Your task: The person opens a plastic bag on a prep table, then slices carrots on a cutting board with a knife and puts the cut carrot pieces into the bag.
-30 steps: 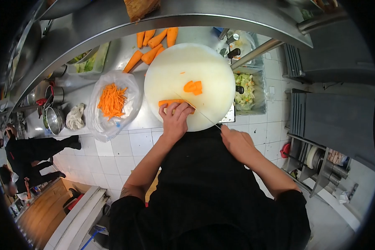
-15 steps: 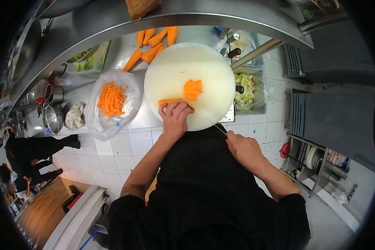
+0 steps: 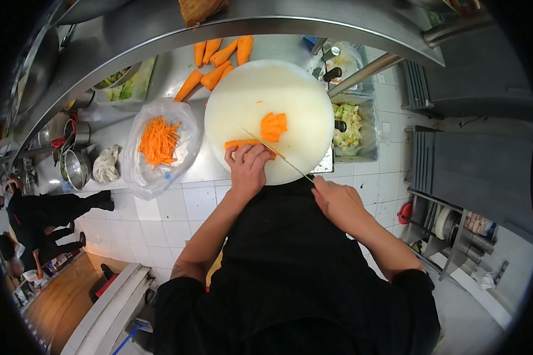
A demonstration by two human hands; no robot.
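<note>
My left hand [image 3: 248, 167] presses with curled fingertips on a piece of carrot [image 3: 237, 144] near the front of the round white cutting board [image 3: 237, 94]. In my right hand [image 3: 336, 202] is the handle of a knife [image 3: 293, 164], its thin blade slanting up and left over the board and crossing the carrot beside my left fingers. Just beyond the blade lies a small stack of carrot slices [image 3: 273, 126]. A tiny carrot shred rests farther back on the board. How deep the blade sits in the carrot cannot be made out.
Shredded carrot [image 3: 159, 142] fills part of a clear plastic bag [image 3: 186, 127] left of the board. Several whole carrots [image 3: 189, 86] lie behind it. A tub of chopped cabbage [image 3: 348, 130] stands right. A steel shelf [image 3: 266, 26] overhangs the counter. Two people [image 3: 47, 216] are far left.
My right hand has shifted forward and left, and the knife blade has slid farther across the carrot and board. My left hand stays in place on the carrot.
</note>
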